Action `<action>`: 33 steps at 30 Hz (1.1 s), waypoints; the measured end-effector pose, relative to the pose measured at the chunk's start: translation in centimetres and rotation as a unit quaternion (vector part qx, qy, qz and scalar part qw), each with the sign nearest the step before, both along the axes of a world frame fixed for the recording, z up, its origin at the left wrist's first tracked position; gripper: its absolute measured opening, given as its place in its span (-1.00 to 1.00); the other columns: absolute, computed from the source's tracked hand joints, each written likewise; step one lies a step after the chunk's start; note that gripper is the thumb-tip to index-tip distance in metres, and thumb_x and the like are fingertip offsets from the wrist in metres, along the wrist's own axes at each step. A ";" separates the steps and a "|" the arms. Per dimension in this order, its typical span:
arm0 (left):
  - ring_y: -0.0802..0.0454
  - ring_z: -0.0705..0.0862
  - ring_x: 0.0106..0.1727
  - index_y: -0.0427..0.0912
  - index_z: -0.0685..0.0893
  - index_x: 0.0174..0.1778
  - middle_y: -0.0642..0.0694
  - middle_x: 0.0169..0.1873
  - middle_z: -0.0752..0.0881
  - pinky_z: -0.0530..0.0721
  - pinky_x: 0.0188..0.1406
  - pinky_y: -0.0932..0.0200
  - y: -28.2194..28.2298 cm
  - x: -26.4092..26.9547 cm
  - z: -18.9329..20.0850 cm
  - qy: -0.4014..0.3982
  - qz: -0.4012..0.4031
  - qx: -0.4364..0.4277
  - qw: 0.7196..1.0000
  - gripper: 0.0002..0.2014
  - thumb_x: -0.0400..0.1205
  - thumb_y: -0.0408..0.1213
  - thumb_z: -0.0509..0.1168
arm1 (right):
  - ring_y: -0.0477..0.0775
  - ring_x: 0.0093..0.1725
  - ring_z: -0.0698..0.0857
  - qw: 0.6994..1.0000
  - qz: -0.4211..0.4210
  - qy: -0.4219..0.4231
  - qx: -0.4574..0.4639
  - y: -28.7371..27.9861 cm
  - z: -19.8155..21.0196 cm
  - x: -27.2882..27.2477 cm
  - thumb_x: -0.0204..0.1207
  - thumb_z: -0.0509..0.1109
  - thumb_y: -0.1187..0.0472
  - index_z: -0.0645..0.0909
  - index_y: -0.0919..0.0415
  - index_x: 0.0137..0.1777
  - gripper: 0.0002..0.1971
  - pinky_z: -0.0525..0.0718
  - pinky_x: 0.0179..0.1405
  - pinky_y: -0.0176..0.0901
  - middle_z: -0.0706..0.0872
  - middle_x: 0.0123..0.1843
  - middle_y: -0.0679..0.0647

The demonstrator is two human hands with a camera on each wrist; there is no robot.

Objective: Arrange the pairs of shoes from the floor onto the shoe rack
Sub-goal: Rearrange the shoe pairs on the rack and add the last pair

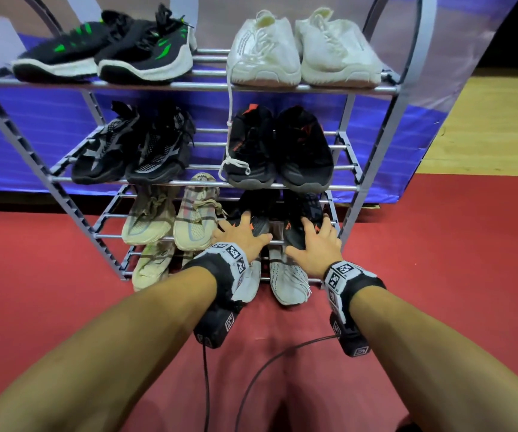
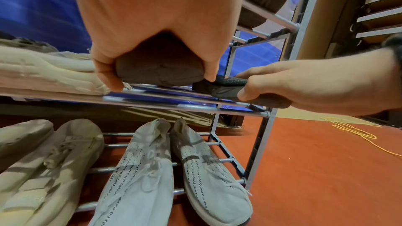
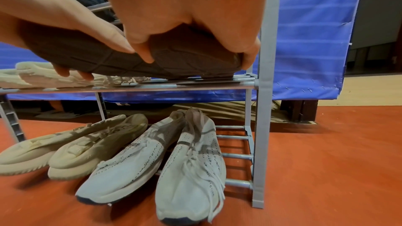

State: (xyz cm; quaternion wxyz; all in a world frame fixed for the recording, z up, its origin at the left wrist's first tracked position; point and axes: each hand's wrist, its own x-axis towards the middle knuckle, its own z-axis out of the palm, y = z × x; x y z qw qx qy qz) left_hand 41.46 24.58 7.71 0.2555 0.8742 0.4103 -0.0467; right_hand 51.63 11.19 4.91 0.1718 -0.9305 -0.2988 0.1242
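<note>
- Your left hand (image 1: 241, 236) clamps the heel of one black shoe (image 1: 253, 213), thumb one side, fingers the other; the left wrist view shows the heel (image 2: 159, 68) sitting on the bars of the third shelf.
- Your right hand (image 1: 315, 244) wraps the heel of the second black shoe (image 1: 302, 221), just at 3 o'clock of the first; the right wrist view shows its sole (image 3: 130, 57) tilted, heel end touching the front bars by the rt post.
- Both shoes sit on the rt half of the shoe rack (image 1: 189, 86), third shelf down.
- At 9 o'clock on the same shelf: a beige pair (image 1: 173, 219).
- Bottom shelf, at 6 o'clock below your hands: a white knit pair (image 3: 165, 164), toes over the front edge, w/ a cream pair (image 3: 71, 149) at their 9 o'clock.
- Above, at 12 o'clock: black pair w/ red marks (image 1: 278, 148); a black-grey pair (image 1: 132, 148) beside.
- Top shelf: black-green pair (image 1: 104, 51) and white pair (image 1: 304, 48), one white lace (image 1: 231, 129) hanging down.
- Red carpet (image 1: 438, 260) underfoot.
</note>
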 end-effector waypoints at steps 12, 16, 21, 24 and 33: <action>-0.32 0.10 0.61 0.21 0.01 0.69 -0.33 0.65 0.01 0.25 0.56 -0.19 1.7 -0.3 -2.9 0.036 -0.107 0.019 0.993 0.04 0.40 0.16 0.51 | 0.24 0.72 -0.16 0.997 0.012 0.070 0.024 -1.3 -0.7 0.5 0.35 0.58 -0.18 -0.01 -0.02 0.71 0.07 0.14 0.65 0.21 -0.31 0.72 0.21; -0.31 0.11 0.65 0.16 0.06 0.70 -0.33 0.68 0.00 0.19 0.61 -0.15 2.5 -0.6 -3.4 0.003 -0.121 0.013 0.993 -0.07 0.49 0.28 0.38 | 0.27 0.71 -0.15 0.998 0.020 0.058 0.028 -1.2 -0.9 0.5 0.42 0.53 -0.14 -0.01 0.01 0.71 -0.01 0.22 0.62 0.22 -0.29 0.72 0.24; -0.35 0.17 0.64 0.07 0.12 0.70 -0.36 0.68 -0.03 0.24 0.60 -0.14 2.0 0.5 -3.4 -0.018 -0.115 0.029 0.993 -0.17 0.57 0.32 0.25 | 0.25 0.69 0.06 1.000 -0.004 0.002 0.012 -0.9 -1.0 0.4 0.39 0.47 -0.31 0.02 0.06 0.70 0.02 0.41 0.52 0.17 -0.12 0.72 0.24; -0.35 0.16 0.65 0.10 0.12 0.69 -0.32 0.70 -0.09 0.24 0.60 -0.11 1.7 1.3 -3.3 -0.020 -0.103 0.019 0.994 -0.12 0.52 0.34 0.31 | 0.30 0.62 0.23 1.000 -0.019 -0.017 0.011 -0.8 -1.2 0.4 0.38 0.44 -0.36 0.08 0.11 0.68 0.01 0.50 0.42 0.17 0.09 0.65 0.27; -0.20 0.07 0.70 0.23 0.12 0.68 -0.23 0.70 -0.20 0.20 0.62 -0.01 3.9 0.3 -4.2 -0.058 -0.143 -0.053 0.987 -0.13 0.51 0.17 0.43 | 0.32 0.53 0.29 0.999 -0.032 -0.003 0.030 0.4 -1.3 0.5 0.45 0.41 -0.26 0.18 0.05 0.65 -0.15 0.24 0.54 0.15 0.26 0.55 0.29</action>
